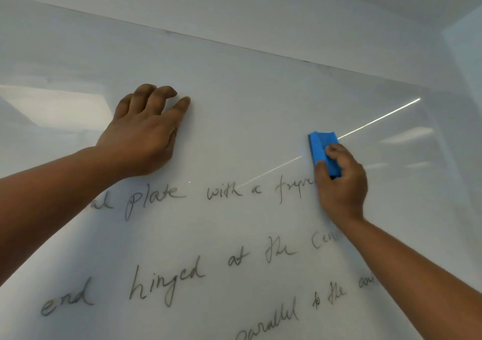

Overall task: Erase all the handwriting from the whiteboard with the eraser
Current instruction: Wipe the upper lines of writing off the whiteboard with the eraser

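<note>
Right hand [341, 180] grips blue eraser [322, 152] above handwriting [167, 235] — left hand [146, 131] loosely curled, braced on whiteboard [247, 92].

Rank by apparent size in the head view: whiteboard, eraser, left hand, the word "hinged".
1. Whiteboard, fills most of the view.
2. Left hand.
3. "hinged", near the left hand in extent; unsure between them.
4. Eraser, partly hidden by the right hand.
</note>
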Available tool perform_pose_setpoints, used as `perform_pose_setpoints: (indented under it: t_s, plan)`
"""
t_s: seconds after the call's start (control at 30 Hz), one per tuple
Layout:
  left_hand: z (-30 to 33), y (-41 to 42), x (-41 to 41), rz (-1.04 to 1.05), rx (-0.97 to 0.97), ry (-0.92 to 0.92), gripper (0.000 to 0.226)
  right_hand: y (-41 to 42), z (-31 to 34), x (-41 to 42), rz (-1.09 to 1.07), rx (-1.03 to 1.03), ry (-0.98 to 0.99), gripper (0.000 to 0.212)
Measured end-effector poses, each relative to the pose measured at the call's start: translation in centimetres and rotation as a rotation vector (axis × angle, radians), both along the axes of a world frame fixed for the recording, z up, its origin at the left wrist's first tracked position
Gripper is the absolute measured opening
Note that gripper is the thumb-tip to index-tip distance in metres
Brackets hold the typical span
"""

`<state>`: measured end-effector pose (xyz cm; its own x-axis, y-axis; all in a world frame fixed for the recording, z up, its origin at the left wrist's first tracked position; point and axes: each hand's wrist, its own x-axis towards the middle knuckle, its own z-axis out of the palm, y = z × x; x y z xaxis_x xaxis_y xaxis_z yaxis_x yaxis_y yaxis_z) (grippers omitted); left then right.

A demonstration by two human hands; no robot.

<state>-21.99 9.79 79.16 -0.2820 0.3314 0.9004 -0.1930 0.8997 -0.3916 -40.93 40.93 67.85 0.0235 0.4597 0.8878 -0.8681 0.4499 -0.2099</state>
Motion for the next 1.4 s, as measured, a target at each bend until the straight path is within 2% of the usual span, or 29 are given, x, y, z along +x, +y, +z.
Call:
perform_pose_setpoints:
  t_s: [0.1, 0.17, 0.23, 0.3, 0.4, 0.47, 0.5, 0.6, 0.63, 0.67, 0.77, 0.8, 0.87, 0.93, 0.97, 1.0, 1.13, 1.17, 1.27, 1.3, 1.4]
  plan:
    - [0.0, 0.0, 0.0, -0.003, -0.004, 0.014, 0.065, -1.4, -2.3, 0.1, -0.011, 0.206, 0.132, 0.033]
    - [-0.1, -0.1, -0.1, -0.003, -0.01, 0.016, 0.065, 0.2, -1.5, -0.2, 0.033, 0.099, 0.075, 0.031]
    - [0.0, 0.0, -0.2, -0.008, -0.019, 0.018, 0.064, 1.0, -0.8, -0.3, 0.078, -0.11, -0.054, 0.03]
    - [-0.1, -0.1, -0.2, -0.016, -0.023, 0.023, 0.063, -0.7, -0.9, 0.6, 0.046, -0.131, -0.047, 0.03]
    - [-0.2, -0.2, -0.2, -0.034, -0.03, 0.031, 0.062, -4.8, -3.0, 2.2, 0.004, 0.272, 0.204, 0.036]
    - [-0.2, -0.3, -0.2, -0.037, -0.036, 0.029, 0.061, -4.7, -3.6, 2.1, -0.012, 0.412, 0.287, 0.036]
    - [-0.2, -0.3, -0.1, -0.037, -0.037, 0.025, 0.061, -4.0, -3.2, 1.8, -0.009, 0.35, 0.269, 0.036]
    - [-0.3, -0.3, 0.0, -0.032, -0.031, 0.018, 0.062, -1.8, -1.2, 1.3, 0.091, -0.089, 0.006, 0.032]
    - [-0.3, -0.3, 0.1, -0.031, -0.03, 0.019, 0.062, -2.1, -1.0, 1.5, 0.09, -0.133, -0.042, 0.033]
    - [-0.4, -0.3, 0.1, -0.033, -0.031, 0.019, 0.062, -3.0, -1.3, 1.9, 0.062, -0.087, -0.018, 0.035]
    - [-0.4, -0.3, 0.0, -0.034, -0.035, 0.026, 0.062, -5.8, -4.0, 2.8, 0.007, 0.334, 0.206, 0.046]
    - [-0.4, -0.3, 0.0, -0.033, -0.037, 0.027, 0.062, -5.5, -4.4, 2.5, -0.011, 0.401, 0.244, 0.047]
    - [-0.4, -0.4, 0.1, -0.035, -0.044, 0.025, 0.061, -3.3, -3.8, 1.3, -0.03, 0.289, 0.219, 0.044]
    - [-0.4, -0.4, 0.1, -0.034, -0.049, 0.019, 0.062, -0.4, -2.8, 0.3, 0.062, -0.009, 0.038, 0.039]
    - [-0.4, -0.4, 0.1, -0.035, -0.049, 0.018, 0.062, 0.4, -2.6, 0.1, 0.093, -0.113, -0.052, 0.039]
    - [-0.5, -0.5, 0.0, -0.035, -0.048, 0.021, 0.061, 0.6, -2.7, 0.1, 0.08, -0.133, -0.095, 0.04]
    - [-0.5, -0.6, -0.2, -0.038, -0.049, 0.029, 0.057, -0.8, -4.2, 0.6, 0.004, 0.158, 0.002, 0.042]
    - [-0.5, -0.5, -0.2, -0.04, -0.05, 0.026, 0.059, -0.5, -4.2, 0.8, 0.021, 0.149, -0.018, 0.043]
    - [-0.4, -0.4, -0.1, -0.042, -0.044, 0.022, 0.055, -0.5, -2.7, 1.8, 0.085, -0.078, -0.168, 0.042]
    - [-0.4, -0.4, -0.1, -0.041, -0.044, 0.018, 0.053, -1.3, -2.1, 2.4, 0.063, -0.094, -0.179, 0.041]
    - [-0.4, -0.3, 0.3, -0.041, -0.043, -0.004, 0.053, -6.7, -1.8, 5.9, 0.067, 0.164, -0.006, 0.042]
